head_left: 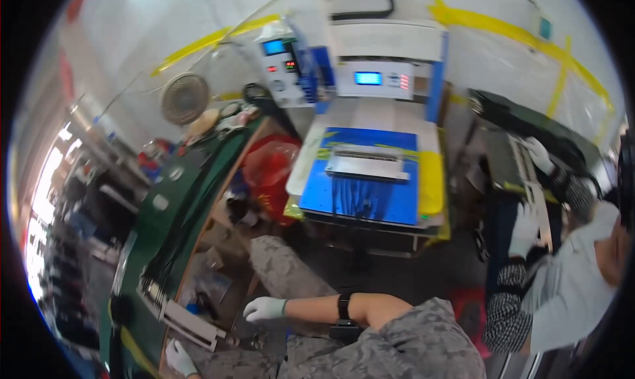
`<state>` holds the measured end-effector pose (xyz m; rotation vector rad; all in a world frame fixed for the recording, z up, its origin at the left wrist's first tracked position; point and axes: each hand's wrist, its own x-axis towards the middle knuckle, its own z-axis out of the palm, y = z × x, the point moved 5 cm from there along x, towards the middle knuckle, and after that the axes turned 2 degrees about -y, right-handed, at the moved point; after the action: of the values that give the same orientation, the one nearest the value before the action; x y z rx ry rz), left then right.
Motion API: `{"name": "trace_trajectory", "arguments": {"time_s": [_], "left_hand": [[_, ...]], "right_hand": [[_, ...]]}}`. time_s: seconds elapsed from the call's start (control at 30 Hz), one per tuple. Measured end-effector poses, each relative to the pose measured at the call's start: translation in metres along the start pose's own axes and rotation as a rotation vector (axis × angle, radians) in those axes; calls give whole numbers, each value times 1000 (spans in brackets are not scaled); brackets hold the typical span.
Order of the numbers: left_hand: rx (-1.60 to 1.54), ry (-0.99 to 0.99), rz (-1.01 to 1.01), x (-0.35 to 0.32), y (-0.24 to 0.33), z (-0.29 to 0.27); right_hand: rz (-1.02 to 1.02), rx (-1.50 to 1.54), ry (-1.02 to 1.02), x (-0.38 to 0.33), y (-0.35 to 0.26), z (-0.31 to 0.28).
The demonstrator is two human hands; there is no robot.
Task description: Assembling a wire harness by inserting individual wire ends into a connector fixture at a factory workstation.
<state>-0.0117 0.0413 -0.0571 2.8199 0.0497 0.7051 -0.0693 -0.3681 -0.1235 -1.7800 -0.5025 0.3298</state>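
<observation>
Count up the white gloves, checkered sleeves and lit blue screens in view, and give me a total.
White gloves: 4 (wearer's left hand, wearer's right hand, co-worker's two hands)
Checkered sleeves: 2 (both the co-worker's)
Lit blue screens: 2
Total: 8

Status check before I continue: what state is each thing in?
Machine screen: lit blue.
Control box display: lit.
Metal fixture: on the blue plate, dark wires trailing forward.
Pale fixture: jutting past the green bench's edge.
Fan: running or not, cannot tell.
Right grip: open, apparently empty.
Left grip: hold unclear.
</observation>
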Motion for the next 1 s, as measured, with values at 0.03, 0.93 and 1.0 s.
{"name": "trace_trajectory", "arguments": {"time_s": [0.03, 0.93, 1.0], "left_hand": [[-5, -16, 28, 6, 16, 7], [-4, 90, -144, -23, 75, -17], [-11, 85, -138, -23, 78, -18]], "right_hand": [[11, 12, 28, -6, 6, -7], [314, 311, -111, -11, 15, -2], [319, 296, -131, -8, 12, -3]]}}
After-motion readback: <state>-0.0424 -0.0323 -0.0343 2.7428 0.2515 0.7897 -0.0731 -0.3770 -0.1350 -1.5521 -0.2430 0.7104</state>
